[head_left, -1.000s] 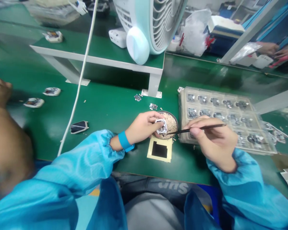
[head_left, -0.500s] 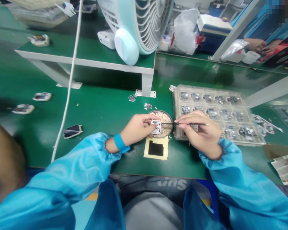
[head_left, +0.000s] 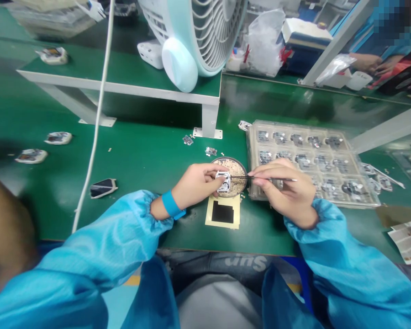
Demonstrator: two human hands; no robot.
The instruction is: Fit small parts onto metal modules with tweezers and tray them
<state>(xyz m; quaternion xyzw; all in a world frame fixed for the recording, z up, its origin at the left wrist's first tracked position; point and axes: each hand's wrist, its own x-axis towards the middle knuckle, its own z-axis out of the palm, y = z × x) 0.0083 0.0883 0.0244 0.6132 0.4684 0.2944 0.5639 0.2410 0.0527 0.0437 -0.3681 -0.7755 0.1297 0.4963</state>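
Between thumb and fingers, my left hand (head_left: pixel 200 185) holds a small white device part (head_left: pixel 223 181) above a round dish (head_left: pixel 239 183) of tiny pale bits. My right hand (head_left: pixel 287 186) is closed around thin dark tweezers (head_left: pixel 272 177), whose tip reaches the right side of the white part. Just below the dish lies a pale yellow sheet (head_left: pixel 208 218) with a black patch (head_left: pixel 222 213). A clear compartment tray (head_left: pixel 366 201) of small electronic parts is behind and to the right of my right hand.
A light blue fan (head_left: pixel 180 66) stands on a raised green shelf (head_left: pixel 123 75). A white cable (head_left: pixel 97 119) crosses the left side. A dark-screened part (head_left: pixel 103 188) lies beside it. Another person's hands (head_left: pixel 376 64) show at upper right; a blurred arm (head_left: pixel 7 228) is at far left.
The view has shifted very slightly. Both hands keep nearly the same pose, with the tweezers still at the white part.
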